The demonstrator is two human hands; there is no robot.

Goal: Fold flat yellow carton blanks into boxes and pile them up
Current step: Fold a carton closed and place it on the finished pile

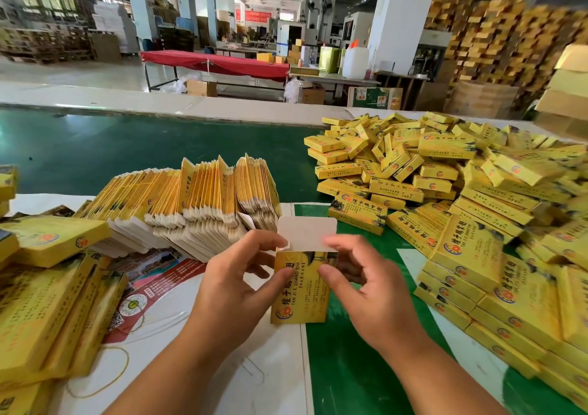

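Being pinched near its top by the left hand and right hand above the table, the yellow carton looks light, thin, easily creased; best held at its edges, white flap kept free

Bare green belt open beyond, row of flat blanks blocking ahead-left, heaped folded boxes crowding the right, bundled cartons hemming the left

Factory packing hall with concrete pillars, stacked pallets of cartons, a red-covered worktable and a heap of folded yellow boxes.
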